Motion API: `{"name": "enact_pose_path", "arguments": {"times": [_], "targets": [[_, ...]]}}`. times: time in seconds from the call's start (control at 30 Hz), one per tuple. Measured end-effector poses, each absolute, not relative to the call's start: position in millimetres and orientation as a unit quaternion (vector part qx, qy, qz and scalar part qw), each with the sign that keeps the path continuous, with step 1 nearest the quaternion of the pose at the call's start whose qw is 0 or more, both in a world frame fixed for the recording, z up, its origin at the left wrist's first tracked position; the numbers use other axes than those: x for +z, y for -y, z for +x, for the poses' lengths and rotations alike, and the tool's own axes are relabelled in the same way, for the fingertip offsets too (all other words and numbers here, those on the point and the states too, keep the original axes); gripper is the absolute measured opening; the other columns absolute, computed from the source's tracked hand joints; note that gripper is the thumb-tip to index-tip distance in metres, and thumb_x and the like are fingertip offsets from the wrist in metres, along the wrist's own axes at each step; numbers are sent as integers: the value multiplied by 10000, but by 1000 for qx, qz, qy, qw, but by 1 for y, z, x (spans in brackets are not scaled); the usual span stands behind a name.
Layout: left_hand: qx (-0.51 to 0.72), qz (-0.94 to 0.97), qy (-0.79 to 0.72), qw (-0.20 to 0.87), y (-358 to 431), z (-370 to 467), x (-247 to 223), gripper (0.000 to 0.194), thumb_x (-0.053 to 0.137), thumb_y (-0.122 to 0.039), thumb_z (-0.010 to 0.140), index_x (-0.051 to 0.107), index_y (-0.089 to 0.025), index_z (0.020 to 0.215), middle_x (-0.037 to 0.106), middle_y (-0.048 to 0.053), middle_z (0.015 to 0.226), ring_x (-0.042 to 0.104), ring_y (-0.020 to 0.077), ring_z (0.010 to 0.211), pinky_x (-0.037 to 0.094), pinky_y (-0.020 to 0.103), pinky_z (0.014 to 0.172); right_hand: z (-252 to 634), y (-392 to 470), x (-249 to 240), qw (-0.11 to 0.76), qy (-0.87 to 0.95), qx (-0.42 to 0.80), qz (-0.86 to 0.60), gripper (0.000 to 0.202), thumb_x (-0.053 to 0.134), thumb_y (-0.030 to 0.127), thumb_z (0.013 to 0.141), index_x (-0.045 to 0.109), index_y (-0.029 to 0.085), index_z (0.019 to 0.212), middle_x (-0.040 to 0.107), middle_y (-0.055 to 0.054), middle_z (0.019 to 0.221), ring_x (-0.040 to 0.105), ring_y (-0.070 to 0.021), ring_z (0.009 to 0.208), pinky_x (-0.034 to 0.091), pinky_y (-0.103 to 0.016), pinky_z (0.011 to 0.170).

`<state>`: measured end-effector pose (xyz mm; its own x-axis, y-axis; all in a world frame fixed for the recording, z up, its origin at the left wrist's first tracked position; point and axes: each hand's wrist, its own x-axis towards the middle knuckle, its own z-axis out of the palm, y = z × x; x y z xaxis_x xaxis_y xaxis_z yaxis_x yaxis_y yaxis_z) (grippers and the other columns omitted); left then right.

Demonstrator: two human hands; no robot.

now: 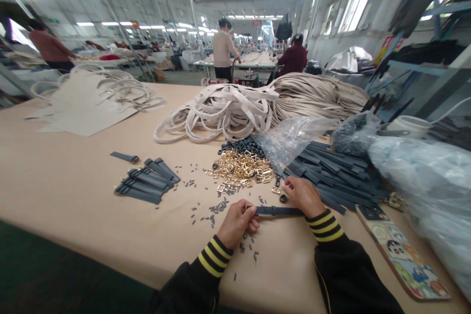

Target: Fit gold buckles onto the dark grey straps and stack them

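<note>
Fingers [248, 212] of the left hand [234, 222] are clamped on the left end of a dark strap [289, 211] at the near side of the worktop [91, 171]. Those of the right hand [306, 197] bunch over its other end, beside a black ring [283, 198]; from here I can't tell whether they grip anything.

Beyond, beige cords [320, 95] and pale bands [221, 113] lie heaped, with cream panels [86, 103] off to the left. A clear bag [419, 171] bulges along the right, next to a spread of dark strips [331, 167]. A small batch of looped straps [142, 186] lies to the left, a patterned phone [403, 252] to the right. Gold buckles [245, 167] are piled mid-worktop, and tiny dark bits [219, 206] are scattered near the left hand.
</note>
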<state>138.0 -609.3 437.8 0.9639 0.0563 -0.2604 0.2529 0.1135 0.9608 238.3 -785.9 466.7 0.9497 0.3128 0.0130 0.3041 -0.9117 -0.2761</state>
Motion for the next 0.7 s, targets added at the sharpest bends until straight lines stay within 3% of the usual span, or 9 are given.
{"name": "enact_pose_path", "arguments": {"times": [0.13, 0.33, 0.47, 0.57, 0.7], "targets": [[-64, 668, -115, 733, 609, 138, 437, 250, 545, -360, 715, 458, -127, 698, 567, -7, 454, 507, 76, 364, 392, 158, 378, 234, 783, 465, 122, 173, 69, -975, 194, 541, 382, 721, 597, 205, 775, 644, -62, 747, 597, -226, 747, 351, -259, 584], [-60, 669, -113, 732, 609, 138, 437, 260, 549, -366, 719, 459, -123, 700, 573, 2, 462, 511, 76, 369, 394, 155, 380, 229, 776, 465, 136, 201, 57, -968, 152, 519, 203, 720, 588, 188, 855, 629, -62, 784, 581, -199, 768, 366, -258, 638], [-52, 648, -126, 749, 608, 138, 436, 289, 570, -388, 705, 458, -122, 701, 584, 10, 487, 519, 79, 377, 410, 164, 385, 225, 777, 474, 309, 257, 70, -913, 155, 497, 191, 731, 576, 173, 864, 605, -25, 732, 564, -150, 688, 395, -234, 622], [-36, 631, -136, 763, 606, 139, 433, 308, 580, -406, 701, 462, -122, 717, 594, 14, 514, 527, 79, 388, 412, 163, 389, 218, 771, 473, 449, 305, 156, -825, 150, 506, 205, 721, 569, 161, 849, 603, -10, 708, 554, -128, 611, 407, -215, 550], [-28, 612, -143, 778, 605, 140, 428, 315, 587, -410, 701, 463, -122, 735, 603, 20, 550, 539, 75, 411, 417, 154, 402, 211, 761, 463, 477, 308, 181, -803, 137, 513, 153, 689, 585, 150, 806, 606, -6, 676, 549, -122, 598, 408, -213, 550]]}}
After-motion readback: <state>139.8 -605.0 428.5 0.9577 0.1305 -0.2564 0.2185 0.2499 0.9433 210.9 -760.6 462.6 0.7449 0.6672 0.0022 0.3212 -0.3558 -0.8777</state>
